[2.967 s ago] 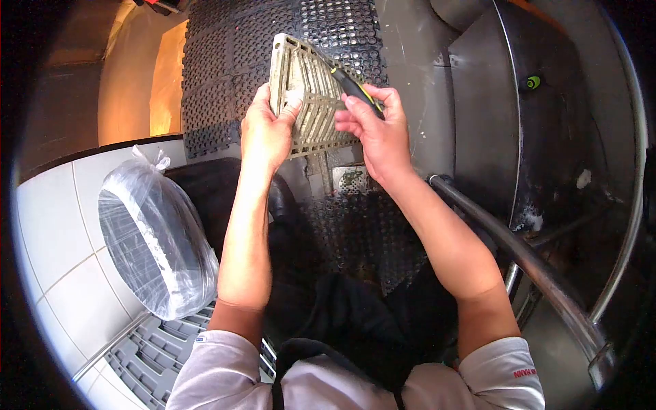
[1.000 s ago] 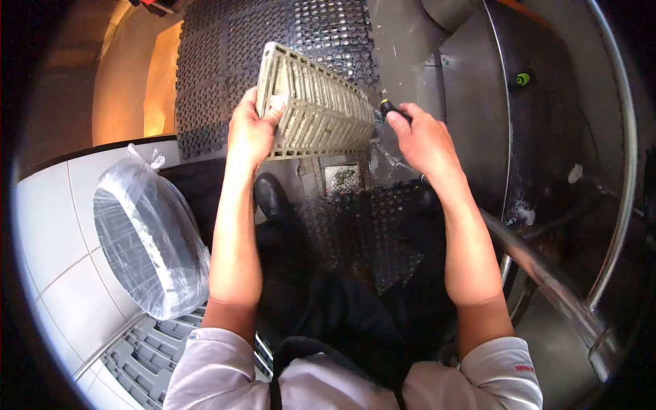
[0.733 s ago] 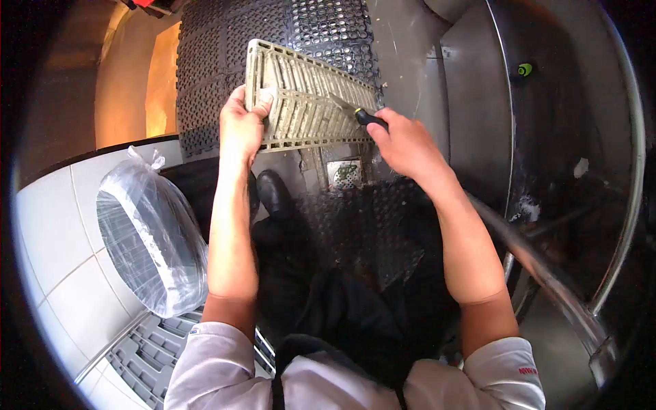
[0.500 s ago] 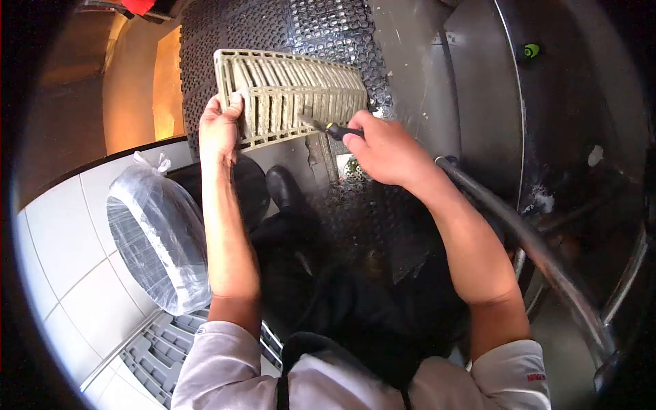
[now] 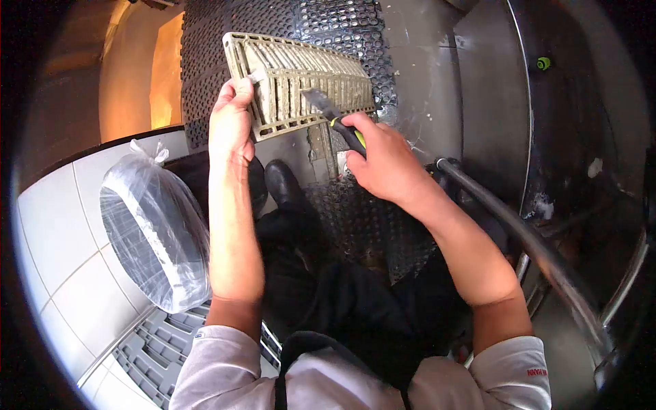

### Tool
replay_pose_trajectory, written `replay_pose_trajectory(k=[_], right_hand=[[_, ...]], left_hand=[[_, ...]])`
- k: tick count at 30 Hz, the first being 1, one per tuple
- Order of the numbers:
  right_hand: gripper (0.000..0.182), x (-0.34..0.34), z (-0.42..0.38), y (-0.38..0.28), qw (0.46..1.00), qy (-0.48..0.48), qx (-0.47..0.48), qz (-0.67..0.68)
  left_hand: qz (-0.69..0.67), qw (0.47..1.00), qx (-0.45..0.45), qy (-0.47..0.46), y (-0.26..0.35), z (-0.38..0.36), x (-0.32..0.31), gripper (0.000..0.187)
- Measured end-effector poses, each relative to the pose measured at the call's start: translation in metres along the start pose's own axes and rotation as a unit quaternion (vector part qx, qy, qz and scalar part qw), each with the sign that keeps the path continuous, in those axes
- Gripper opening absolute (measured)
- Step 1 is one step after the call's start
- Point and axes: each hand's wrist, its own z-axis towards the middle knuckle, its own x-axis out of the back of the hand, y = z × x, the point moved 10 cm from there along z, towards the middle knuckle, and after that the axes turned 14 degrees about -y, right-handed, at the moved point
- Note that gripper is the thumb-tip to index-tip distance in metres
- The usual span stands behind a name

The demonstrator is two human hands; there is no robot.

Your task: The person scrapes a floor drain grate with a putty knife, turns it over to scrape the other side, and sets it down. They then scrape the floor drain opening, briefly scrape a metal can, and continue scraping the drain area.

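My left hand [image 5: 234, 117] is closed on the left end of a slatted, cream-coloured grate [image 5: 321, 83], thumb on its face. The grate is held up at a tilt above the floor, and its slats look grimy. In my right hand [image 5: 386, 154] is a scraper [image 5: 321, 102] with a flat metal blade and a black and yellow-green handle. Its blade lies over the lower row of slats, near the middle of the grate; whether it touches them is hard to tell.
Black perforated rubber matting [image 5: 232, 34] covers the floor. To the left stands a plastic-wrapped round object [image 5: 156, 232] beside white tiles [image 5: 68, 212] and a grey plastic crate [image 5: 154, 355]. A metal rail [image 5: 519, 225] runs along the right. My boot [image 5: 281, 183] is below the grate.
The grate has shifted slightly up and right in view with my left hand. The scraper has turned to a steeper angle, and my right hand sits a little lower.
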Motion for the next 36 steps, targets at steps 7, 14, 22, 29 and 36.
replay_pose_trajectory(k=[7, 14, 22, 29, 36], right_hand=[[0.041, 0.004, -0.005, -0.017, 0.999, 0.007, 0.031, -0.022], [0.049, -0.04, -0.006, -0.013, 0.99, -0.043, -0.008, 0.135], [0.05, -0.077, 0.007, -0.013, 0.826, -0.15, -0.058, 0.541], [0.063, -0.073, 0.004, -0.02, 0.737, -0.126, -0.086, 0.658], [0.055, -0.072, 0.009, -0.02, 0.711, -0.116, -0.099, 0.686]], left_hand=[[0.019, 1.0, -0.004, -0.006, 0.005, 0.0, -0.013, 0.026], [0.029, 0.999, -0.015, -0.032, 0.008, -0.001, -0.023, 0.034], [0.045, 0.998, -0.012, -0.033, 0.009, -0.002, -0.032, 0.038], [0.019, 0.998, -0.031, -0.046, 0.008, -0.002, -0.037, 0.039], [0.057, 0.997, -0.036, -0.039, 0.011, -0.002, -0.041, 0.04]])
